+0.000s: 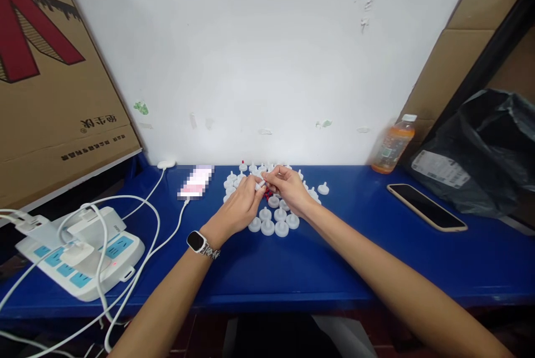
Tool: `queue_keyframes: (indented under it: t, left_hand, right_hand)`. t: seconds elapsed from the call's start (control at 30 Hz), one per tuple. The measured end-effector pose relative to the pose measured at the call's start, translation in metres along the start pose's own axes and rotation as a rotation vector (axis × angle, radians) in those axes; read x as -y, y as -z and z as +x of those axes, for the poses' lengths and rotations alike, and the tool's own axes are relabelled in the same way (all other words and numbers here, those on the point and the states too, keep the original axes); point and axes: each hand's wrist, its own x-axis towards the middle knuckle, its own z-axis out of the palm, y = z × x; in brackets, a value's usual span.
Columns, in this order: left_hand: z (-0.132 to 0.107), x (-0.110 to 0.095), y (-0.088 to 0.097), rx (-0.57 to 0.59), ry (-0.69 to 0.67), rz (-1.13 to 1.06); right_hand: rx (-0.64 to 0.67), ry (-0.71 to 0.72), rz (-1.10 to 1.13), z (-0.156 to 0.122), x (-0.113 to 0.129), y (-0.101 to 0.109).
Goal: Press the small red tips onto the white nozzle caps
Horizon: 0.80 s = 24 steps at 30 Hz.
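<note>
My left hand [239, 206], with a watch [196, 241] on its wrist, is closed on a white nozzle cap [259, 185], partly hidden by the fingers. Right beside it, my right hand [292, 189] pinches at the cap's narrow end; whatever sits between those fingertips is too small to make out. Below both hands lies a small heap of red pieces [268, 194]. Around them stand many more white plastic caps with spouts [281, 228], most of them upright. One cap at the back [243, 167] carries a red tip.
On the blue table [334, 263], a power strip [83, 269] with tangled white cables and a charging phone [196, 182] lie left. Another phone [426, 207], an orange drink bottle [394, 143] and a dark plastic bag [480, 151] are right. A white wall [267, 68] stands behind.
</note>
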Motion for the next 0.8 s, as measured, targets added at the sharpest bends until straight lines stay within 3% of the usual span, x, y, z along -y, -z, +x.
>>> queue_keyframes:
  t: [0.27,0.43,0.5,0.63,0.8]
  left_hand:
    - [0.001,-0.001,-0.005,-0.047,-0.004,-0.103]
    - [0.002,0.007,-0.007,-0.035,0.036,-0.100]
    - [0.002,0.013,-0.004,-0.061,0.074,-0.050]
    - [0.002,0.023,0.004,-0.071,0.090,0.053]
    - [0.003,0.029,0.006,-0.017,0.087,0.074]
  right_hand:
    - [0.015,0.043,-0.005,-0.003,0.001,-0.002]
    - [0.064,0.069,-0.162,0.009,-0.002,0.012]
    - [0.064,0.124,-0.280,0.028,-0.003,0.022]
    - [-0.081,0.258,-0.609,0.088,-0.006,0.034]
    - [-0.087,0.163,-1.159,0.155,-0.022,0.026]
